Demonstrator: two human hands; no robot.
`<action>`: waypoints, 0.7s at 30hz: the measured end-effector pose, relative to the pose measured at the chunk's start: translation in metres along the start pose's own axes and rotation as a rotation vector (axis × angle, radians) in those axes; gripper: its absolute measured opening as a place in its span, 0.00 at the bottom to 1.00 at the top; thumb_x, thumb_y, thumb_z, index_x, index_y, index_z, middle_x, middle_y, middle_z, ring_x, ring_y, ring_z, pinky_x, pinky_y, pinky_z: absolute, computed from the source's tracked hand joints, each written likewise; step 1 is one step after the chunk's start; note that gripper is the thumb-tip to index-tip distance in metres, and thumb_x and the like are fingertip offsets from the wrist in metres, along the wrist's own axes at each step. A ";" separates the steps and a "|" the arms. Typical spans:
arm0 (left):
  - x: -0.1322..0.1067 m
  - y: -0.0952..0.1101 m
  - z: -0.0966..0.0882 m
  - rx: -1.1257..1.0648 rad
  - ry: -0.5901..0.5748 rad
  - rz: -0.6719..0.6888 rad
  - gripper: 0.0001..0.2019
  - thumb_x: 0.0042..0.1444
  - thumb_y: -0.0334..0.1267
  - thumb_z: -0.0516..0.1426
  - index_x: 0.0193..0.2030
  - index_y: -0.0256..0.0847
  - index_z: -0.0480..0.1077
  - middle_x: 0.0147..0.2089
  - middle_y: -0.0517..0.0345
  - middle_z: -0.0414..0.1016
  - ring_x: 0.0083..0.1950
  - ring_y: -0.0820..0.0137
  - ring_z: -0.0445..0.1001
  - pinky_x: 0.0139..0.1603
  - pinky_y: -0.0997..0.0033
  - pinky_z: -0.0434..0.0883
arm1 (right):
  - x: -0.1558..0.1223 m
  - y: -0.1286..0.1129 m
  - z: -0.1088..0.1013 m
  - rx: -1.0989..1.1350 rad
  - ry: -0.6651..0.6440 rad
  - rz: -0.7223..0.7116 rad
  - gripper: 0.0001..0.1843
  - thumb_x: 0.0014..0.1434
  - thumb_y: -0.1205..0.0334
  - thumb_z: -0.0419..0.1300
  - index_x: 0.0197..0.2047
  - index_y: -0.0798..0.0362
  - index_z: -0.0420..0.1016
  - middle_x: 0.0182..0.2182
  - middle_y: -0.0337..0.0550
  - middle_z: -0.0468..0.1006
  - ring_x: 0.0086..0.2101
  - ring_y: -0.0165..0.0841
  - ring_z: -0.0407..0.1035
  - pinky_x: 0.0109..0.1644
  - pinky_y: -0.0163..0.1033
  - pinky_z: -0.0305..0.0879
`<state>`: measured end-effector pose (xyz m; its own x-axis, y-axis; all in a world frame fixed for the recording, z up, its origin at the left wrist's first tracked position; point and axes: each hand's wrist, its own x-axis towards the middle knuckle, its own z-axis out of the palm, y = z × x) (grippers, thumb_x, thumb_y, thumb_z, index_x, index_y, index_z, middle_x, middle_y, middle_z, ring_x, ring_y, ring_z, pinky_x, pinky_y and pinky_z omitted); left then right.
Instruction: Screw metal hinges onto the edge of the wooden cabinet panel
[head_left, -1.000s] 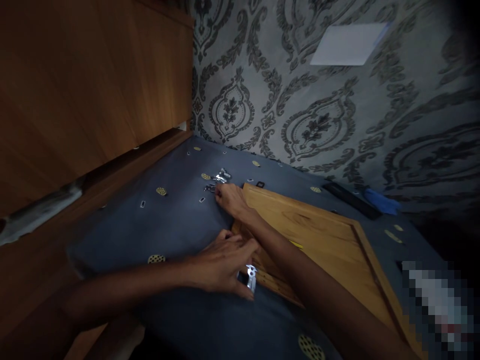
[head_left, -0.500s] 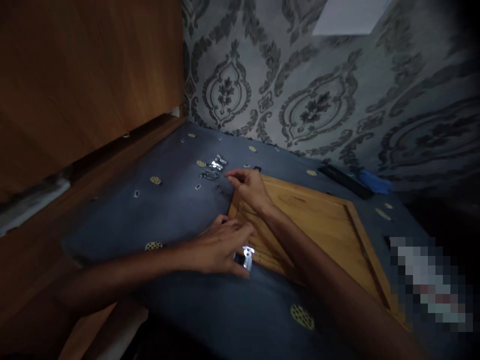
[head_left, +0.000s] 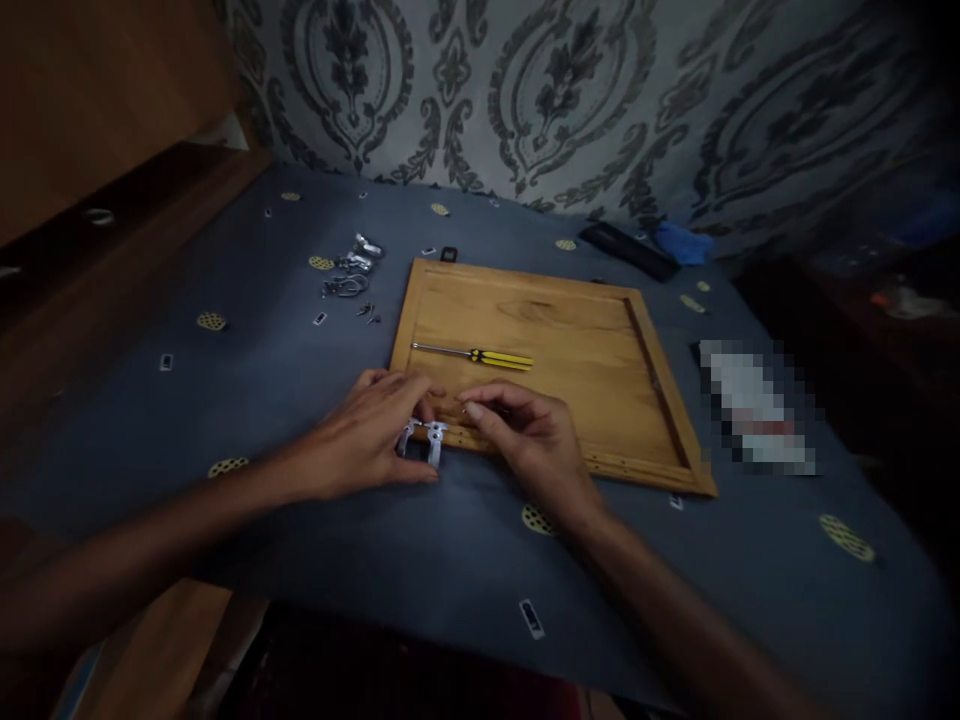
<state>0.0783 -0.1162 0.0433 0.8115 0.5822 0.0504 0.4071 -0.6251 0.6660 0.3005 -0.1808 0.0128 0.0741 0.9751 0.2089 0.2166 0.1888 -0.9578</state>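
Observation:
My left hand (head_left: 382,430) is closed on a silver metal latch (head_left: 435,440), pressing it to the near left edge of a wooden panel with a raised frame (head_left: 525,310). Part of the latch is hidden behind the fingers. My right hand (head_left: 525,430) is just to the right, thumb and fingertips pinched on a tiny screw (head_left: 465,408), mostly covered. On the panel lies a screwdriver (head_left: 502,359) with a yellow and black handle, its shaft pointing left. Small holes dot the panel's near rail.
Left of the panel lie more metal latches (head_left: 356,262) and several loose screws (head_left: 367,313). A black case (head_left: 630,250) and blue crumpled material (head_left: 684,243) rest by the patterned wall (head_left: 450,110). A blurred packet (head_left: 757,410) is at right, a wooden cabinet (head_left: 112,80) at left.
My right hand has come from near the loose screws back toward the latch by my left hand. The view has shifted, and the screwdriver on the panel now shows. My left hand keeps hold of the latch.

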 end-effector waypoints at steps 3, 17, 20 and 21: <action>0.000 0.001 -0.002 0.015 -0.014 -0.011 0.31 0.56 0.42 0.74 0.61 0.46 0.65 0.54 0.56 0.81 0.61 0.53 0.78 0.66 0.52 0.65 | -0.002 0.000 0.002 0.000 -0.041 -0.029 0.06 0.63 0.59 0.69 0.41 0.49 0.89 0.35 0.42 0.88 0.35 0.35 0.81 0.40 0.39 0.78; 0.000 0.005 -0.002 -0.003 -0.012 -0.014 0.26 0.57 0.43 0.73 0.55 0.47 0.65 0.56 0.54 0.80 0.63 0.52 0.77 0.68 0.49 0.67 | -0.007 -0.002 0.000 -0.244 -0.165 -0.262 0.10 0.72 0.69 0.64 0.48 0.47 0.87 0.42 0.45 0.88 0.43 0.37 0.83 0.48 0.42 0.79; 0.000 0.003 0.000 0.012 -0.002 -0.010 0.29 0.57 0.43 0.73 0.58 0.46 0.64 0.55 0.54 0.80 0.63 0.51 0.76 0.68 0.48 0.67 | -0.008 -0.001 0.003 -0.305 -0.169 -0.336 0.12 0.72 0.71 0.63 0.49 0.48 0.87 0.41 0.45 0.88 0.43 0.37 0.83 0.49 0.42 0.79; 0.000 0.003 0.000 0.015 0.002 -0.009 0.30 0.56 0.43 0.74 0.59 0.46 0.64 0.55 0.54 0.80 0.63 0.51 0.77 0.68 0.48 0.67 | -0.008 -0.001 0.003 -0.323 -0.166 -0.357 0.12 0.72 0.72 0.63 0.49 0.48 0.87 0.41 0.45 0.88 0.43 0.37 0.83 0.49 0.42 0.79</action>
<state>0.0796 -0.1180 0.0451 0.8069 0.5889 0.0462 0.4205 -0.6276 0.6552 0.2962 -0.1886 0.0118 -0.2099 0.8664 0.4531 0.4917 0.4941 -0.7170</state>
